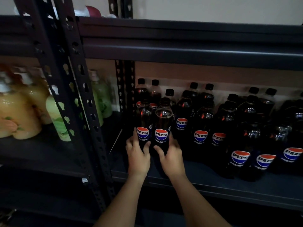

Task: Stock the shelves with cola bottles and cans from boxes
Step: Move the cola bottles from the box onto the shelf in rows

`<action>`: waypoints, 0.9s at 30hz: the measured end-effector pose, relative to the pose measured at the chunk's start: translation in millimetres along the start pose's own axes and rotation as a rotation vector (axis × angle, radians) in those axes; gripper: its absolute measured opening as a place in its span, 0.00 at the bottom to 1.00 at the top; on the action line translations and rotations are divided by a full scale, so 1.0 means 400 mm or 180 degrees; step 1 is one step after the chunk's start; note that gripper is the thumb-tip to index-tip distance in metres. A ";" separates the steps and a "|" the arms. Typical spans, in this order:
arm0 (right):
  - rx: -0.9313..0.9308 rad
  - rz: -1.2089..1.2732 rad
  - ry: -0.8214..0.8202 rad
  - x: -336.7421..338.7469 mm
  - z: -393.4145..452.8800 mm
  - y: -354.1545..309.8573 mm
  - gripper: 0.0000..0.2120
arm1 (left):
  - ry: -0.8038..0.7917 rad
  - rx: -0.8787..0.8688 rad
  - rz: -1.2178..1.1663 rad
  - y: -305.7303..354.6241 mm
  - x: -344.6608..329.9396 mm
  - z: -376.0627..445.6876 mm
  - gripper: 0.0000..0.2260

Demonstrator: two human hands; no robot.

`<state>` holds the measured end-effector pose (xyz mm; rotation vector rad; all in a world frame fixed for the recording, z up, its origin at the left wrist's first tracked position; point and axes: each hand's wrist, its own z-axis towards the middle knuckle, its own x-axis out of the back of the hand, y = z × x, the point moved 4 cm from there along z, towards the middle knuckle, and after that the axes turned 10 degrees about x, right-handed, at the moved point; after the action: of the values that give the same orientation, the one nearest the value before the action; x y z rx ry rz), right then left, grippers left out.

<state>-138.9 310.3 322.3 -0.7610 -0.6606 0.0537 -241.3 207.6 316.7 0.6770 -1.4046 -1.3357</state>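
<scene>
Hands clamp glossy plastic bottles: left hand point(138, 155) one point(144, 126), right hand point(172, 155) another point(162, 128).

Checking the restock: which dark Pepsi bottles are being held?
The two leftmost front bottles: left hand grips one, right hand the other.

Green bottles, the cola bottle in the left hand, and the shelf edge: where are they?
Green bottles point(59, 122): head view, on the front one's body.
Cola bottle point(143, 132) in left hand point(138, 158): head view, on its label.
Shelf edge point(229, 188): head view, on the front lip.
</scene>
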 end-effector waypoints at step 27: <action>-0.0186 0.0114 -0.0176 0.011 -0.010 -0.003 0.39 | 0.0515 -0.0338 0.0296 0.020 0.008 -0.050 0.32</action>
<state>-133.4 308.2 323.5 -0.8300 -0.7036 0.0887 -222.1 199.2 322.1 0.6269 -1.2126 -1.2449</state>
